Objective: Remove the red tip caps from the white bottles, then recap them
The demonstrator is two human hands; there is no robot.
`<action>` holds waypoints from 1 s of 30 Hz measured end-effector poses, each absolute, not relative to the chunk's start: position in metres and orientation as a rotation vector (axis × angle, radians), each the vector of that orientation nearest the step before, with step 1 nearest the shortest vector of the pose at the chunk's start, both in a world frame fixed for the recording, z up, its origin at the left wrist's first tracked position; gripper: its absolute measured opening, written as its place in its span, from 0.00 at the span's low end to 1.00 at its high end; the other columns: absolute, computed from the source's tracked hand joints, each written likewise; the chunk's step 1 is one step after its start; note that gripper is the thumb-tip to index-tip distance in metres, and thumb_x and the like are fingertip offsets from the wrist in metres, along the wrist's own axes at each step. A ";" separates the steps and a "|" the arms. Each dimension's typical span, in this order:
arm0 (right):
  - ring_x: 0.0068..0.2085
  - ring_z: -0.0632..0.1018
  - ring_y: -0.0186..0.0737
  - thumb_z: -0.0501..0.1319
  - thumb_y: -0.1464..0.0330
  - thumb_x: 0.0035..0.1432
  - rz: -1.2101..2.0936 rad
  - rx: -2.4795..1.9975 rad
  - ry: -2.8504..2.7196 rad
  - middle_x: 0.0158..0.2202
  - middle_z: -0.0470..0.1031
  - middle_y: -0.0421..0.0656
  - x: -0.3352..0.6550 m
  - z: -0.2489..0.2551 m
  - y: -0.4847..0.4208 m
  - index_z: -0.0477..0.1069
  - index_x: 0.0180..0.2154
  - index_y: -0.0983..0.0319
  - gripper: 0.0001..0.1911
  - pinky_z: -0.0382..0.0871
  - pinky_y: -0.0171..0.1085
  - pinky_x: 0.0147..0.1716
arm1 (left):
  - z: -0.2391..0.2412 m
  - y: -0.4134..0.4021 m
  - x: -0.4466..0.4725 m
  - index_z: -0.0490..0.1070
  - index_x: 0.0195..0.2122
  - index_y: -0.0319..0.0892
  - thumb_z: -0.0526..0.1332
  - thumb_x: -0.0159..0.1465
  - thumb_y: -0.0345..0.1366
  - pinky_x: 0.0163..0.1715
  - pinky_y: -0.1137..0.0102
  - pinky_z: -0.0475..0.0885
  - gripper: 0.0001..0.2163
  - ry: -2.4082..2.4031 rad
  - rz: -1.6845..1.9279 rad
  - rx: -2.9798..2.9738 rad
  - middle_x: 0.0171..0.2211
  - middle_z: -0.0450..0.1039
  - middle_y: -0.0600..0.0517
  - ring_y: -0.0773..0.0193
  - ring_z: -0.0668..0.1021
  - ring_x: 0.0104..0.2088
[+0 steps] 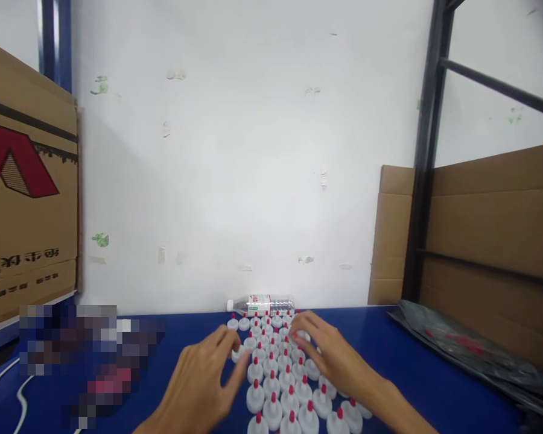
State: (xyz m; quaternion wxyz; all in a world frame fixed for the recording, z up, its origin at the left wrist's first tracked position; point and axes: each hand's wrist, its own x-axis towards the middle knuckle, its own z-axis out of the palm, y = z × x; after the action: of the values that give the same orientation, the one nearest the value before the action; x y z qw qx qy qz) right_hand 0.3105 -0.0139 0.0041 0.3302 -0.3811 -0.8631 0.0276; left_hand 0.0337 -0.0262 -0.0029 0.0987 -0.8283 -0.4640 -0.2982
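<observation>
Many white nozzle caps (272,411) with red tips stand upright in close rows on the blue tabletop. My left hand (203,377) is at the left side of the rows, its thumb and index finger on either side of a white cap (239,354); that cap's tip is hidden. On the right side, my right hand (328,349) reaches over the rows. Its curled fingers are around another cap (303,336), partly hidden, with a red tip showing near the thumb. Further caps stand under and beside my right forearm.
A clear plastic bottle (271,304) lies on its side behind the caps, near the white wall. A printed cardboard box (27,181) stands left. Grey plastic bags (470,355) lie right, by a black metal frame (425,150) and cardboard. White cables (22,398) run at lower left.
</observation>
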 end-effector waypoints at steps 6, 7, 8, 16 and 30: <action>0.49 0.76 0.42 0.58 0.74 0.67 -0.120 -0.708 -2.356 0.49 0.72 0.48 0.272 -0.003 -0.047 0.71 0.49 0.60 0.11 0.74 0.39 0.47 | -0.035 -0.037 0.055 0.68 0.40 0.47 0.57 0.71 0.39 0.26 0.72 0.70 0.04 -0.974 -0.913 -2.513 0.34 0.76 0.53 0.62 0.81 0.30; 0.49 0.76 0.42 0.58 0.74 0.67 -0.147 -0.680 -2.357 0.49 0.73 0.49 0.270 -0.005 -0.048 0.71 0.50 0.60 0.11 0.75 0.39 0.47 | -0.037 -0.035 0.056 0.67 0.40 0.47 0.54 0.72 0.37 0.24 0.73 0.69 0.05 -0.943 -0.916 -2.506 0.33 0.76 0.53 0.63 0.81 0.28; 0.49 0.76 0.43 0.59 0.73 0.67 -0.161 -0.672 -2.358 0.49 0.73 0.49 0.269 -0.007 -0.048 0.70 0.51 0.60 0.12 0.75 0.39 0.47 | -0.037 -0.034 0.055 0.67 0.40 0.47 0.52 0.73 0.36 0.23 0.74 0.69 0.07 -0.925 -0.926 -2.494 0.32 0.76 0.54 0.65 0.80 0.27; 0.46 0.78 0.43 0.63 0.70 0.66 -0.218 -0.700 -2.358 0.47 0.76 0.48 0.268 -0.013 -0.045 0.70 0.54 0.59 0.15 0.77 0.37 0.44 | -0.035 -0.029 0.052 0.66 0.39 0.46 0.48 0.75 0.37 0.22 0.75 0.68 0.09 -0.888 -0.940 -2.404 0.32 0.75 0.55 0.65 0.80 0.26; 0.49 0.77 0.47 0.57 0.69 0.69 -0.277 -1.129 -2.004 0.48 0.77 0.45 0.332 0.002 0.005 0.71 0.49 0.56 0.09 0.70 0.48 0.52 | 0.001 -0.011 0.017 0.63 0.33 0.47 0.45 0.75 0.41 0.27 0.69 0.61 0.15 -1.543 -0.972 -2.431 0.28 0.73 0.56 0.63 0.76 0.26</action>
State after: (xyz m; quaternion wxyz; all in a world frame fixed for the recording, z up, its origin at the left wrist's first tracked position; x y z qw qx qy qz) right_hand 0.3321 0.0054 0.0015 0.4006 -0.4465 -0.7926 -0.1095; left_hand 0.0173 -0.0110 0.0011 0.0515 -0.7989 -0.5071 -0.3193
